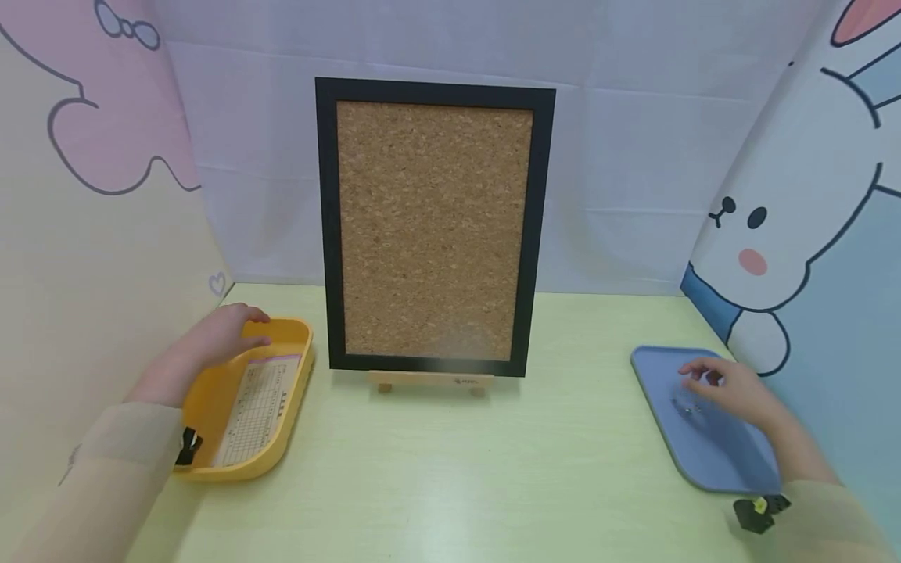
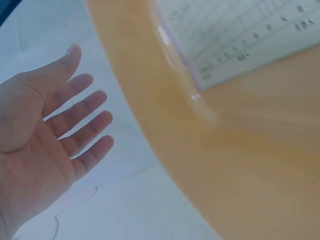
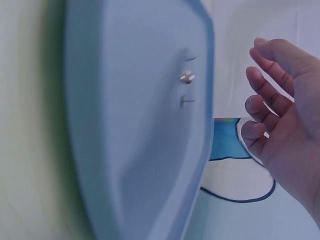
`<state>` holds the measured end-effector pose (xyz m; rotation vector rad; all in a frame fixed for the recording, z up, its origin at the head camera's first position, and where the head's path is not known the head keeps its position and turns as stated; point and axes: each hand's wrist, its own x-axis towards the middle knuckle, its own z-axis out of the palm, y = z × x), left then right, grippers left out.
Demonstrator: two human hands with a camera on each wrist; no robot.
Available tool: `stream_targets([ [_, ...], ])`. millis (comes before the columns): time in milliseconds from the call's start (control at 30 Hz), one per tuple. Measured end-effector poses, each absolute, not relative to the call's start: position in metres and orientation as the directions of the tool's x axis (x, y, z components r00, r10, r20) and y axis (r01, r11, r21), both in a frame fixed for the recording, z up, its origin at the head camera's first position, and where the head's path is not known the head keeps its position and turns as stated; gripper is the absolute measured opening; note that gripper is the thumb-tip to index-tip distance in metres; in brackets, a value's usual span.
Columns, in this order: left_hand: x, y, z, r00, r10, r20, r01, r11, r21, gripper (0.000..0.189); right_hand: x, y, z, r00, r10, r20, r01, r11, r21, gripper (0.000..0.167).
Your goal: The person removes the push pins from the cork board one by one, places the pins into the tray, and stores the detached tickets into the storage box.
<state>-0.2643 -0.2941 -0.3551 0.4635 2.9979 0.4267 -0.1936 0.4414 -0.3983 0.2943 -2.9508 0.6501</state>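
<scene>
My left hand (image 1: 228,332) hovers over the far end of a yellow basket (image 1: 305,332), thumb and fingers spread apart and holding nothing. Inside the basket lies a printed paper sheet (image 1: 260,407) with a grid and a purple top edge; it shows blurred in the left wrist view. Over the blue tray (image 1: 732,465) on the right is my right hand (image 1: 735,391), its fingers loosely bent with nothing between them. Small metal thumbtacks (image 3: 187,77) lie on the tray just below its fingertips. In the right wrist view one tack has its pin sticking out sideways.
A cork board (image 1: 436,227) in a black frame stands upright at the middle back, on a small wooden stand (image 1: 429,380). The pale green table (image 1: 450,469) spreads between basket and tray. Fabric walls with cartoon figures enclose the back and both sides.
</scene>
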Motion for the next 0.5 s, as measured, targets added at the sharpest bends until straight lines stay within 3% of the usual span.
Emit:
stream_targets([
  [267, -0.252, -0.270, -0.330, -0.955, 0.257, 0.150, 0.289, 0.923, 0.256, 0.037, -0.190, 0.420, -0.370, -0.969, -0.129, 0.211, -0.199, 0.912, -0.359, 0.025],
  [500, -0.232, -0.244, -0.315, -0.954, 0.153, 0.258, 0.228, 0.928, 0.295, 0.041, -0.184, 0.389, -0.350, -0.941, -0.114, 0.319, -0.232, 0.904, -0.359, 0.021],
])
